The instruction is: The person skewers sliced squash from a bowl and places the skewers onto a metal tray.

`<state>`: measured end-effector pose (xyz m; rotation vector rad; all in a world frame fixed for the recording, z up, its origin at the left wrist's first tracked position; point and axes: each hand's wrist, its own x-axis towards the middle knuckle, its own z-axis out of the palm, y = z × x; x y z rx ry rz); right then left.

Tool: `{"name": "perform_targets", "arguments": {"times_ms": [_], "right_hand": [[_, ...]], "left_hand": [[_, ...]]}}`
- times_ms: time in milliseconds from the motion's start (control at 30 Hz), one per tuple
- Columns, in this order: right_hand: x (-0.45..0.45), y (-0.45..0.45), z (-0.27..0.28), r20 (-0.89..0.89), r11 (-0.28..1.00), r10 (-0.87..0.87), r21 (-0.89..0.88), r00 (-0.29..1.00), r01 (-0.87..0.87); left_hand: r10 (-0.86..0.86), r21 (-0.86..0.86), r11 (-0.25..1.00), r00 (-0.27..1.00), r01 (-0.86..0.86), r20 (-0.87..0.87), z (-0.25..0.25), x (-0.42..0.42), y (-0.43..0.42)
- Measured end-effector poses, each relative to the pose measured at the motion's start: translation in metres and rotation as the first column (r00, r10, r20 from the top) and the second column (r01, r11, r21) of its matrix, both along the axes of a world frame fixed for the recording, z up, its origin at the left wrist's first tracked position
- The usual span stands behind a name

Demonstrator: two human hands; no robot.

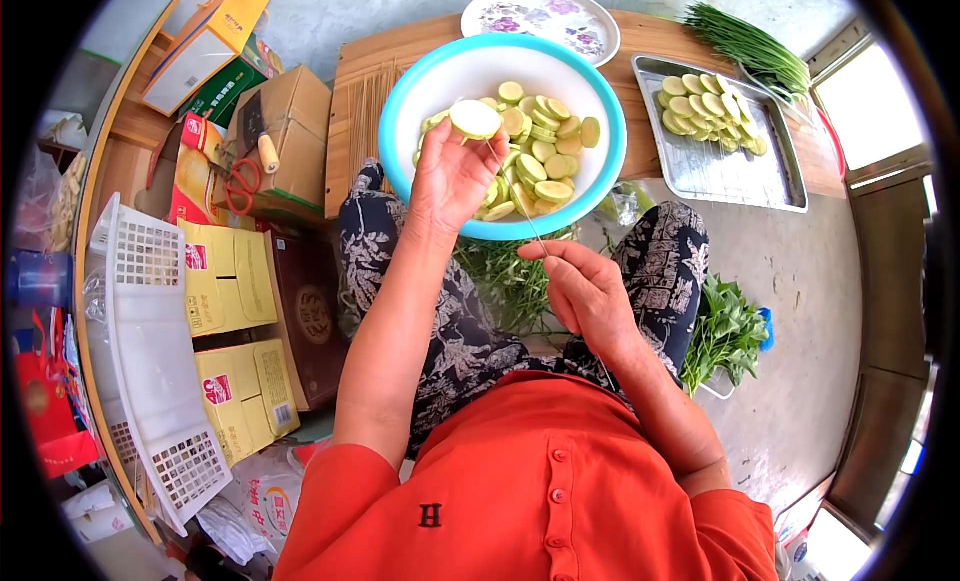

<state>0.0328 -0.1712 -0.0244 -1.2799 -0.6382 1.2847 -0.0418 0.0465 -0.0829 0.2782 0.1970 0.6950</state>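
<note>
1. Your left hand (455, 171) grasps a pale, green-rimmed slice (475, 120) at its edge, fingertips below the cut face; whether another lies beneath it, you cannot tell from here.
2. Your right hand (590, 286) is curled round a thin stick (520, 198), pinched between thumb and forefinger, its far end slanting up towards the slice. Whether the tip touches the slice is too fine to make out.
3. The slice sits above the bowl (612, 171), over the loose slices (550, 171) inside. The bowl rests on the wooden surface (645, 36), with the tray (740, 181) to its right.
4. Expect the slice to be light, fairly firm yet easily split, and probably slick on its wet cut face. Hold it by the rind, with gentle pressure from opposite sides, and keep your fingertips clear of the stick's line.
5. The stick should be light and stiff lengthwise but likely to bend if pushed sideways. Take it near the tip for control, keeping force along its length.
</note>
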Motion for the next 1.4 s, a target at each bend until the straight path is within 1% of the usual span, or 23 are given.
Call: {"name": "perform_targets", "arguments": {"times_ms": [67,133,200,267,367,433,500,633,700,767,900,967,1000,1067,1100,1167,1233,1267,1333,1400], "right_hand": [[-0.002,0.0,0.001,-0.024,1.0,-0.009,-0.008,1.0,0.009],[-0.003,0.0,0.002,-0.074,1.0,-0.029,0.007,0.997,0.03],[-0.005,0.001,0.003,-0.08,0.999,-0.039,0.006,0.996,0.04],[-0.007,0.003,0.004,-0.086,0.999,-0.049,0.003,0.995,0.049],[-0.01,0.006,0.007,-0.091,0.997,-0.071,-0.008,0.993,0.07],[-0.012,0.008,0.004,-0.12,0.996,-0.081,0.037,0.99,0.086],[-0.014,0.008,0.004,-0.112,0.995,-0.087,0.038,0.99,0.092],[-0.014,0.013,0.008,-0.079,0.992,-0.113,0.041,0.99,0.117],[-0.014,0.014,0.009,-0.092,0.992,-0.114,0.046,0.989,0.118],[-0.015,0.014,0.009,-0.104,0.992,-0.114,0.05,0.988,0.119],[-0.018,0.018,0.011,-0.113,0.99,-0.122,0.061,0.986,0.13],[-0.016,0.022,0.01,-0.107,0.988,-0.129,0.07,0.986,0.137],[-0.013,0.026,0.008,-0.129,0.984,-0.144,0.088,0.981,0.156],[-0.01,0.031,0.004,-0.151,0.978,-0.162,0.105,0.975,0.178],[-0.009,0.033,0.002,-0.16,0.976,-0.157,0.123,0.975,0.177],[-0.008,0.034,-0.001,-0.168,0.975,-0.152,0.139,0.974,0.176],[-0.009,0.032,-0.004,0.019,0.967,-0.178,0.189,0.984,0.171],[-0.009,0.031,-0.005,0.019,0.967,-0.179,0.188,0.984,0.173],[-0.006,0.026,-0.006,0.121,0.971,-0.205,0.149,0.971,0.187],[-0.002,0.02,-0.008,0.128,0.969,-0.211,0.157,0.969,0.19]], "left_hand": [[-0.016,0.043,0.999,1.0,0.016,0.007,0.002,-0.001,-0.001],[-0.009,0.049,0.999,1.0,0.009,-0.005,0.003,0.0,-0.005],[0.0,0.056,0.998,1.0,0.001,-0.019,0.003,0.0,-0.004],[-0.046,0.136,0.99,0.998,0.039,0.049,0.003,-0.001,-0.003],[-0.05,0.124,0.991,0.999,0.047,0.019,0.004,-0.001,-0.009],[-0.039,0.116,0.993,0.999,0.037,0.018,0.004,-0.001,-0.009],[-0.028,0.108,0.994,0.999,0.026,0.016,0.005,-0.001,-0.01],[-0.066,0.138,0.988,0.998,0.064,0.006,0.006,0.0,-0.015],[-0.074,0.146,0.987,0.997,0.072,0.013,0.005,0.0,-0.016],[-0.102,0.16,0.983,0.993,0.092,0.059,0.006,-0.001,-0.014],[-0.086,0.17,0.982,0.996,0.081,0.026,0.008,-0.002,-0.017],[-0.109,0.221,0.967,0.989,0.129,-0.099,0.014,-0.001,-0.026],[-0.113,0.22,0.967,0.989,0.132,-0.099,0.013,-0.002,-0.028],[-0.312,0.32,0.893,0.948,0.316,-0.065,0.011,-0.004,-0.03],[-0.269,0.309,0.907,0.959,0.285,-0.094,0.01,-0.003,-0.032],[-0.305,0.303,0.898,0.948,0.318,-0.09,0.008,-0.005,-0.027],[-0.34,0.297,0.888,0.936,0.35,-0.088,0.012,-0.005,-0.028],[-0.309,0.307,0.895,0.946,0.324,-0.098,0.018,-0.005,-0.034],[-0.283,0.313,0.9,0.953,0.304,-0.109,0.02,-0.002,-0.037],[-0.169,0.299,0.927,0.964,0.226,-0.204,0.017,0.005,-0.032]]}}
